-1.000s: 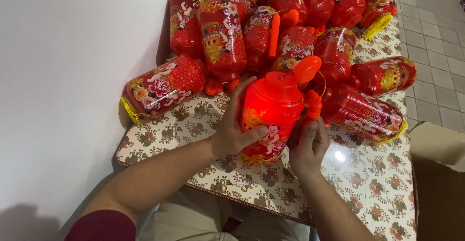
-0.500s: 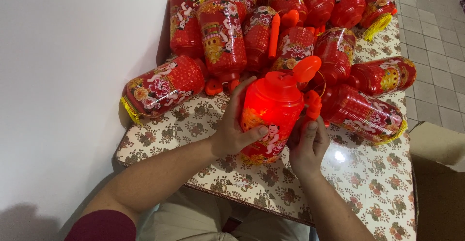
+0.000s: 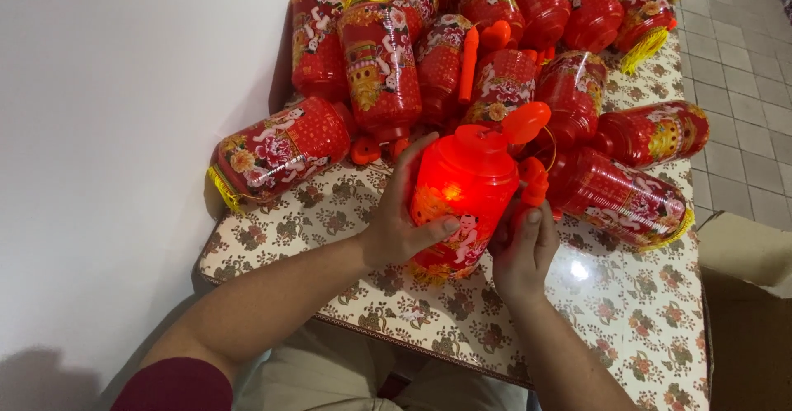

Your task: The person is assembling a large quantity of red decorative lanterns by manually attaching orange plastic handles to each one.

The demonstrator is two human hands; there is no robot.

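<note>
Lit red lantern (image 3: 462,200) sits upright above the floral bench (image 3: 643,320), gripped by the left hand (image 3: 396,225) around its side; the right hand (image 3: 521,250) pinches its orange handle (image 3: 535,184). More lanterns (image 3: 379,64) are piled behind.

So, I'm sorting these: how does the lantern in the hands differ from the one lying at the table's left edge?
The held lantern glows from inside; the left lantern is unlit. The held one is gripped by the left hand and right hand; the other lies on its side on the table. Both are red printed cylinders.
</note>
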